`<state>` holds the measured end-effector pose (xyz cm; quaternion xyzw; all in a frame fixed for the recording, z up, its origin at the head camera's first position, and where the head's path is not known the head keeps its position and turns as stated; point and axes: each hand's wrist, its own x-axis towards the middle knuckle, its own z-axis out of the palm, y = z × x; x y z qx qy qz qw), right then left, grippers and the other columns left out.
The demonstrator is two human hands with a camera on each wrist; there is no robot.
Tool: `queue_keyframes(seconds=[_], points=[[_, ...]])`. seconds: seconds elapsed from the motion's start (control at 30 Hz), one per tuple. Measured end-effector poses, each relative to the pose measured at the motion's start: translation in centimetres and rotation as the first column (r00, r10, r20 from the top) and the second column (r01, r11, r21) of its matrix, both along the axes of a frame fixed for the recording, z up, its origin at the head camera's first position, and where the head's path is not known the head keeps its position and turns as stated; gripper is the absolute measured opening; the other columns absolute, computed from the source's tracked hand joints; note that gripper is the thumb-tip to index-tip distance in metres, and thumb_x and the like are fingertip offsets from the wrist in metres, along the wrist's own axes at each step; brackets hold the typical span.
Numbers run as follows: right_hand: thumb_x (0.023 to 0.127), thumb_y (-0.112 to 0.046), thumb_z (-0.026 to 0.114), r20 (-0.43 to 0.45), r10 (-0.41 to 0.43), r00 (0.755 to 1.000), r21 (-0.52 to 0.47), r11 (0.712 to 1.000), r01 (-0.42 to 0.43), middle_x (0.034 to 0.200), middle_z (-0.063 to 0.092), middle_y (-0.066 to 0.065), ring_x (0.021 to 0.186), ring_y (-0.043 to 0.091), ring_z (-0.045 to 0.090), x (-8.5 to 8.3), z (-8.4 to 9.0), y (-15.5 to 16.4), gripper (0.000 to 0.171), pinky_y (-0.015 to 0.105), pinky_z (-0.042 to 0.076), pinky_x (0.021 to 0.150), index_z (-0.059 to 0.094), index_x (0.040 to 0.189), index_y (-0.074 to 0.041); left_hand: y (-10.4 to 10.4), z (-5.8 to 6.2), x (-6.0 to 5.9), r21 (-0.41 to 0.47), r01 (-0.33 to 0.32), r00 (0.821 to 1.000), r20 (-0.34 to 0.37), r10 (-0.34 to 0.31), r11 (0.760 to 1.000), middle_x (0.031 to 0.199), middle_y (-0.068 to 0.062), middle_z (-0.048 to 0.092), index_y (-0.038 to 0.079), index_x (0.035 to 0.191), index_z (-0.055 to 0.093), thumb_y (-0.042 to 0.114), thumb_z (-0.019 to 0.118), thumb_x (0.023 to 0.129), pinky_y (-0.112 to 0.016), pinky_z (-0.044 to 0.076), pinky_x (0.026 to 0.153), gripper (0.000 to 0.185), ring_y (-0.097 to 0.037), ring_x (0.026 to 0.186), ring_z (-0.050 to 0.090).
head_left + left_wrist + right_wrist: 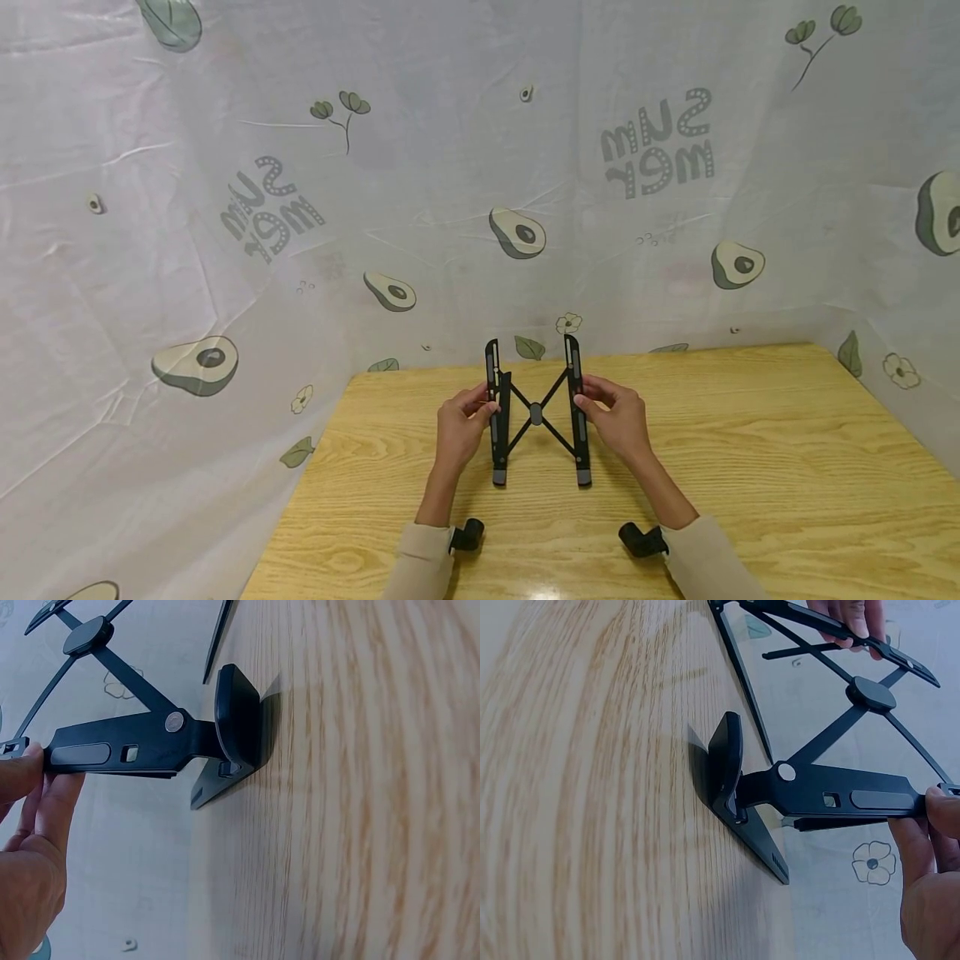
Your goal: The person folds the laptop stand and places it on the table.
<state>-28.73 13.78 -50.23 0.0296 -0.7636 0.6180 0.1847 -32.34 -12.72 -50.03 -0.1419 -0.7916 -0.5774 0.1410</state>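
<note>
Both grips pinch the black folding stand [536, 414], left hand [462, 429] and right hand [621, 421], before "SUMMER" backdrop [658, 143].

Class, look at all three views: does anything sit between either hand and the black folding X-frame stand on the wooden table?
Nothing visible does. The left hand and right hand already pinch the side rails of the black folding X-frame stand, which rests on the wooden table.
</note>
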Motion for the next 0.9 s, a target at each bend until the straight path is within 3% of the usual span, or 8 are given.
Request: queue_keyframes(seconds=[0.2, 0.9], points=[[0.098, -0.001, 0.076, -0.008, -0.003, 1.000, 0.007, 1.000, 0.003, 0.118, 0.078, 0.025, 0.116, 0.041, 0.075, 0.11, -0.03, -0.08, 0.040, 0.029, 0.067, 0.081, 0.072, 0.138, -0.002, 0.14, -0.02, 0.23, 0.011, 0.000, 1.000, -0.006, 0.000, 1.000, 0.107, -0.022, 0.075, 0.001, 0.137, 0.072, 0.001, 0.076, 0.097, -0.020, 0.064, 0.073, 0.040, -0.038, 0.098, 0.079], [0.099, -0.002, 0.076, -0.005, 0.003, 1.000, -0.007, 1.000, -0.003, 0.118, 0.078, 0.025, 0.115, 0.040, 0.076, 0.18, -0.45, -0.17, 0.039, 0.021, 0.065, 0.079, 0.072, 0.138, -0.002, 0.83, -0.25, 0.72, 0.018, 0.004, 1.000, 0.004, -0.004, 1.000, 0.109, -0.022, 0.075, 0.001, 0.139, 0.071, -0.001, 0.076, 0.097, -0.020, 0.064, 0.076, 0.042, -0.039, 0.102, 0.078]])
